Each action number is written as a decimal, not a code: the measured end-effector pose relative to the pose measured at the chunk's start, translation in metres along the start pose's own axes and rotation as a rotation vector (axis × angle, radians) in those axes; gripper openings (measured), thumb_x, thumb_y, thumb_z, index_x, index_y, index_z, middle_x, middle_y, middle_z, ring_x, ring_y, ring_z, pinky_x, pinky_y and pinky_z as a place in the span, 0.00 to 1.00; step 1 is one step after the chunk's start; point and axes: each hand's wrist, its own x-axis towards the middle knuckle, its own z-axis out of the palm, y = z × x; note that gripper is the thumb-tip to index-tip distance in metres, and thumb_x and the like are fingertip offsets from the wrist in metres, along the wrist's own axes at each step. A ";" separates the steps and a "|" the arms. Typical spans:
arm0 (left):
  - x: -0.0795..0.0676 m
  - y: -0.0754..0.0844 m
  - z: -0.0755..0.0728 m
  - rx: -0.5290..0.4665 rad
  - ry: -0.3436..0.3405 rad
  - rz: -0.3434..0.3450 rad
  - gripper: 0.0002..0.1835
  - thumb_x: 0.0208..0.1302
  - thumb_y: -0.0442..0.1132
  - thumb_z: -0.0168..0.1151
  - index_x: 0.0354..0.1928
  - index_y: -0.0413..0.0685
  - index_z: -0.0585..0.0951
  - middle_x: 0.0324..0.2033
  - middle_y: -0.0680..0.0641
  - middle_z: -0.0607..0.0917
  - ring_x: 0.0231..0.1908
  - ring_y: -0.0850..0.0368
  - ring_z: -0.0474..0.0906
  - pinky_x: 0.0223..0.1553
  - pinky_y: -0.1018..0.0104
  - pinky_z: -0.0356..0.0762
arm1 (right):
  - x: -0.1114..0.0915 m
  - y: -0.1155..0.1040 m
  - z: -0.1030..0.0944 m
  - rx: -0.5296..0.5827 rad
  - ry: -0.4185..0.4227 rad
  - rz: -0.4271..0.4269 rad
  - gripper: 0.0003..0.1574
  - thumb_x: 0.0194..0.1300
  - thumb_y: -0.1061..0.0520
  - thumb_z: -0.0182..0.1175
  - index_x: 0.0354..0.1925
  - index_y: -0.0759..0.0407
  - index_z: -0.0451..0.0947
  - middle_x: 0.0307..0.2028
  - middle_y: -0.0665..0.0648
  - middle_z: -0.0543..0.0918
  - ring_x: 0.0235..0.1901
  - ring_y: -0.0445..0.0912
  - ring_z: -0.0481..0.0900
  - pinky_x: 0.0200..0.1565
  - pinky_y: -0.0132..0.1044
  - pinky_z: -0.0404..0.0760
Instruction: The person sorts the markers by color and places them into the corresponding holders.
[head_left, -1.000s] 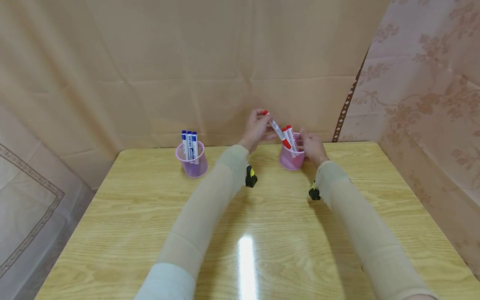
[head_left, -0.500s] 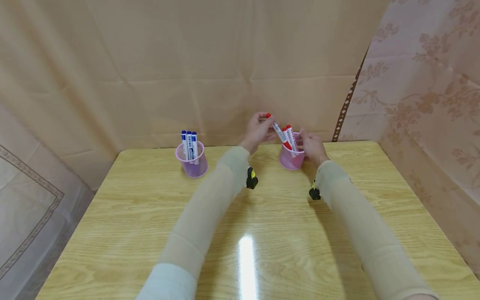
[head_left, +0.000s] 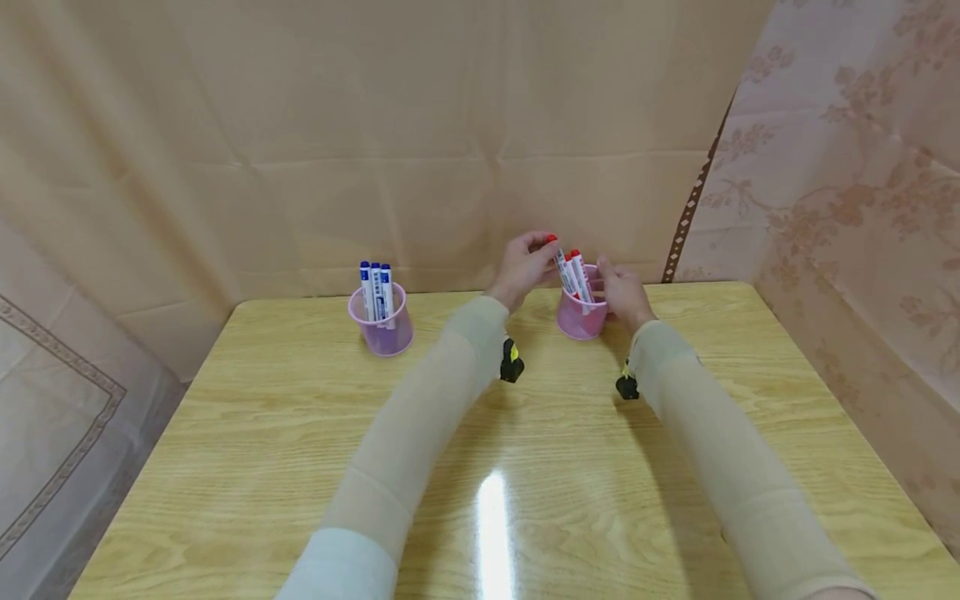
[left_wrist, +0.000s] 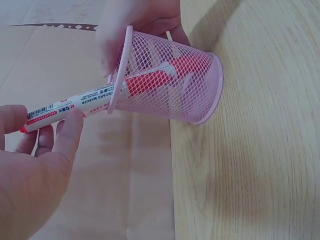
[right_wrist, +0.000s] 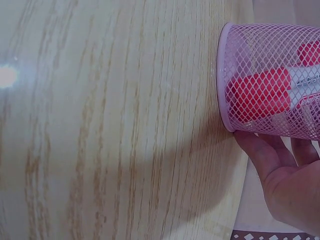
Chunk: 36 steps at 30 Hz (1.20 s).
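Observation:
My left hand [head_left: 522, 268] pinches a white whiteboard marker [left_wrist: 70, 107] by its red-tipped upper end. The marker's lower part, with its red cap, is inside a pink mesh pen cup [head_left: 582, 321], visible through the mesh in the left wrist view. Beside it in the cup stand two more red-and-white markers [head_left: 581, 271], leaning together. On the cup's right side, my right hand [head_left: 628, 296] holds it, thumb near the rim. In the right wrist view, fingers [right_wrist: 265, 155] lie along the cup's mesh wall near its base.
A second mesh pen cup [head_left: 387, 337], purple-pink, stands to the left with several blue-capped markers [head_left: 377, 292] in it. Both cups are near the far edge of the wooden table [head_left: 315, 450]. A beige curtain [head_left: 360, 125] hangs right behind that edge.
My left hand has moved down and right, lowering the marker deeper into the pink cup and tilting it more upright. The right hand and cup have stayed in place.

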 end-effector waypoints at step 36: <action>0.000 -0.015 0.010 0.037 0.070 -0.099 0.14 0.71 0.30 0.63 0.55 0.36 0.78 0.44 0.43 0.82 0.45 0.50 0.83 0.50 0.61 0.83 | 0.001 0.001 -0.001 0.018 -0.022 -0.016 0.46 0.78 0.30 0.35 0.71 0.65 0.65 0.69 0.68 0.69 0.67 0.61 0.69 0.65 0.55 0.71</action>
